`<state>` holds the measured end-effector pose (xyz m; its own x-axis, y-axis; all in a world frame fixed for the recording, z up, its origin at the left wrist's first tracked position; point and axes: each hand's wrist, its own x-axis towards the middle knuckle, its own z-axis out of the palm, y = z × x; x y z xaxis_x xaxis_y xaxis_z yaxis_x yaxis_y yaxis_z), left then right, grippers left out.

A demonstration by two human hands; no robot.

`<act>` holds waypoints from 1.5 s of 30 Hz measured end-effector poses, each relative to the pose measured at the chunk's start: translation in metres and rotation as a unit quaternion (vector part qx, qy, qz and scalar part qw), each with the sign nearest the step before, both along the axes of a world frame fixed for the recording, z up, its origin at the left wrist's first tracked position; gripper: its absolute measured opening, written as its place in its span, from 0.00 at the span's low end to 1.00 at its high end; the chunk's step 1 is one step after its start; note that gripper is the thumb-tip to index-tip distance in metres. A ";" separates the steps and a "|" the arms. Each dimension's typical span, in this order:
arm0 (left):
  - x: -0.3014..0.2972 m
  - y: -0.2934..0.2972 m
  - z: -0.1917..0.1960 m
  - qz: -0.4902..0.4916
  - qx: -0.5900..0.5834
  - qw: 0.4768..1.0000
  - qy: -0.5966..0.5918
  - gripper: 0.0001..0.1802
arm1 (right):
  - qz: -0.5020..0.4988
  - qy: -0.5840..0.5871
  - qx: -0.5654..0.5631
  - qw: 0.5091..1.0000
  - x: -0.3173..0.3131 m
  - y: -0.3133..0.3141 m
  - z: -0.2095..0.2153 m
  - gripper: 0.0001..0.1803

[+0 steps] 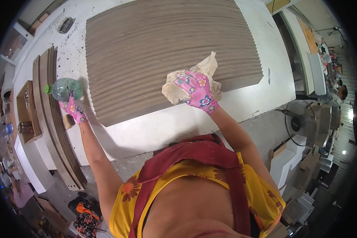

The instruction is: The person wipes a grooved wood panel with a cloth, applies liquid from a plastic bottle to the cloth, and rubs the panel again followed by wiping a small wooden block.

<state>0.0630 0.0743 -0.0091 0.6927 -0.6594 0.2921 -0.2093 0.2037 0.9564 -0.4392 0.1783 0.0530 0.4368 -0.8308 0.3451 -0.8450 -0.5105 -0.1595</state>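
Your right hand [195,89] is clenched on a crumpled rag [174,89], pressed flat to the near edge of the grooved panel [162,47] on the white table [166,131]. Your left hand [74,109] grips a clear bottle [65,88] at the panel's left, within reach.

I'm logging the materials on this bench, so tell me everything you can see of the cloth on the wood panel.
The cloth is a crumpled, cream-coloured rag with brownish stains, looking like thin, worn fabric. It lies bunched on the near right part of the ribbed brown wood panel. One corner sticks up behind the fingers. The right hand, in a pink flowered glove, presses down on it and covers its middle. Nothing else touches it.
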 end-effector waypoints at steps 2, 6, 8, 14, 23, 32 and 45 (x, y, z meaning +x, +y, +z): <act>0.012 0.007 -0.004 0.026 0.011 0.995 -0.094 0.26 | 0.002 -0.007 -0.009 1.000 -0.001 -0.002 0.001 0.28; 0.001 0.031 0.036 0.049 -0.085 0.993 0.062 0.22 | 0.027 -0.083 -0.027 0.996 -0.008 -0.006 -0.009 0.27; 0.025 0.059 0.051 0.006 -0.119 0.990 0.079 0.25 | 0.002 -0.109 -0.011 0.994 -0.006 -0.006 -0.007 0.26; 0.049 0.125 0.077 -0.120 -0.190 0.945 0.238 0.32 | -0.097 -0.742 0.203 0.632 -0.047 -0.009 -0.031 0.19; -0.178 0.168 0.094 -0.282 -0.030 0.883 0.375 0.42 | -0.237 -0.112 -0.064 0.963 -0.172 -0.025 -0.016 0.37; -0.257 0.190 0.088 -0.401 0.016 0.813 0.422 0.40 | -0.176 -0.006 0.021 0.984 -0.151 -0.014 0.004 0.47; -0.271 0.215 0.092 -0.357 0.046 0.841 0.404 0.39 | -0.270 -0.102 -0.321 0.902 -0.197 -0.041 0.112 0.26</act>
<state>-0.2079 0.2891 0.0828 0.0583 -0.9854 -0.1598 0.6610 -0.0818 0.7459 -0.6364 0.1371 0.1646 -0.0994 -0.5039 0.8580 -0.9845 -0.0756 -0.1584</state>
